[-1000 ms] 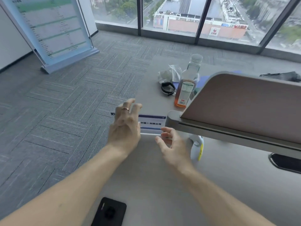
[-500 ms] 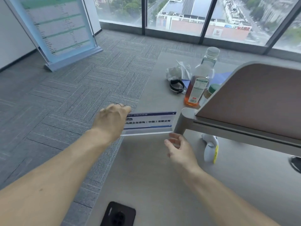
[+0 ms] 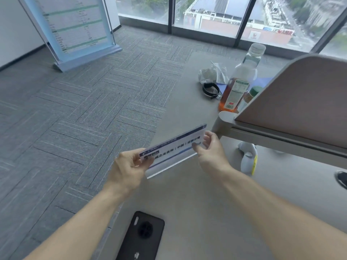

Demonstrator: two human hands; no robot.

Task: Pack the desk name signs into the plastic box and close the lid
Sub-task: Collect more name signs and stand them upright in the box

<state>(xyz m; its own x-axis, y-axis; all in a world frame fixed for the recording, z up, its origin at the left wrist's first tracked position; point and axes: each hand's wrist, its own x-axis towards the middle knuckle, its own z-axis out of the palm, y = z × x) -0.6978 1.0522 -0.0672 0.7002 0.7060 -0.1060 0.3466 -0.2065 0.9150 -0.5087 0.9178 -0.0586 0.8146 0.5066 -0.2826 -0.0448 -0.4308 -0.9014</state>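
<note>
A clear acrylic desk name sign (image 3: pixel 171 150) with a white and blue printed card is lifted off the grey desk (image 3: pixel 187 203) and tilted, its right end higher. My left hand (image 3: pixel 127 168) pinches its left end between thumb and fingers. My right hand (image 3: pixel 211 151) holds the right end, thumb on the front and fingers curled behind. No plastic box shows in the head view.
A black phone (image 3: pixel 143 235) lies face down near the desk's front edge. Behind the sign stand a tea bottle (image 3: pixel 238 85), a green-capped jar (image 3: pixel 250 94), a black band (image 3: pixel 211 89) and crumpled plastic (image 3: pixel 213 73). A desk partition (image 3: pixel 293 106) rises at right. Grey carpet lies left.
The sign stood on the desk by the partition. Both hands took its ends, lifted it toward me and tilted it.
</note>
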